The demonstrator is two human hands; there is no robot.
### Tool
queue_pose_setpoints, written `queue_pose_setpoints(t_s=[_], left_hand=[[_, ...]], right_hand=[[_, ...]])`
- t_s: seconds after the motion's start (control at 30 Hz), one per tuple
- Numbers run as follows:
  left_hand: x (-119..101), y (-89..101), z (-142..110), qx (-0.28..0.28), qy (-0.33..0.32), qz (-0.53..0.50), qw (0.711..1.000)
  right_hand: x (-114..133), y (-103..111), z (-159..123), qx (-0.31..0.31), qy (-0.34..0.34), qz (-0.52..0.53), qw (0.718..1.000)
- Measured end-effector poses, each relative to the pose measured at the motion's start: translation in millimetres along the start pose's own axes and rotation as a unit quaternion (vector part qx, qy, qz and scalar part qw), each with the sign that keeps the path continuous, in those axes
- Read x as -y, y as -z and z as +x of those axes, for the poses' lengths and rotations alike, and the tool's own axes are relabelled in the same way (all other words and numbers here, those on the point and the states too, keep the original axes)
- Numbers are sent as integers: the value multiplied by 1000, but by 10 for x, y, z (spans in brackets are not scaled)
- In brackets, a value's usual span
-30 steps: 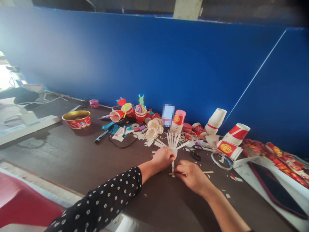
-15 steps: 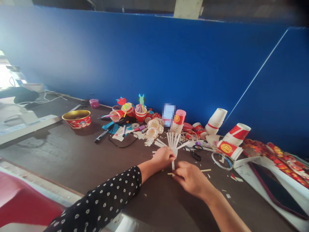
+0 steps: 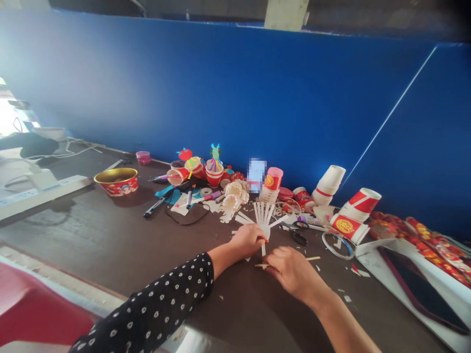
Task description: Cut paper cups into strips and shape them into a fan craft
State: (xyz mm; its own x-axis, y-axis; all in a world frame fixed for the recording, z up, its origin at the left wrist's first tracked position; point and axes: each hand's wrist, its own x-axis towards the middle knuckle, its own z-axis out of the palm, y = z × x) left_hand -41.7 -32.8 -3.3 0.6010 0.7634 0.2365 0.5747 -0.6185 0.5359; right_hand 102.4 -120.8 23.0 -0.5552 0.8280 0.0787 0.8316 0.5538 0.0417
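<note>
Left hand [image 3: 248, 241]: I'm seeing it pinching the white paper-strip fan [image 3: 262, 214], fingertips partly hidden.
Right hand [image 3: 290, 272]: curling over a thin wooden stick [image 3: 312, 258], fingers hiding any grip, so I can't tell.

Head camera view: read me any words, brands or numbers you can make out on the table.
None readable: the gold emblem on the red paper cup and the print on the red bowl are too small and blurred, and a pixelated patch covers another item.

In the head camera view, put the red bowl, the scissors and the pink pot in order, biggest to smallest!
Largest: the red bowl. The scissors and pink pot look close; the pot sits farther away, so I won't rank them.
</note>
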Motion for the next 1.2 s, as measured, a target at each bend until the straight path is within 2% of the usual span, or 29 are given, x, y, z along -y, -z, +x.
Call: queue_pose_setpoints(t_s=[0.9,1.2], left_hand=[[15,-1,11,6,0,-15,1000],[-23,70,-25,15,-4,-8,1000]], right_hand=[[34,-19,5,-25,15,-40,999],[36,11,-9,-21,19,-40,999]])
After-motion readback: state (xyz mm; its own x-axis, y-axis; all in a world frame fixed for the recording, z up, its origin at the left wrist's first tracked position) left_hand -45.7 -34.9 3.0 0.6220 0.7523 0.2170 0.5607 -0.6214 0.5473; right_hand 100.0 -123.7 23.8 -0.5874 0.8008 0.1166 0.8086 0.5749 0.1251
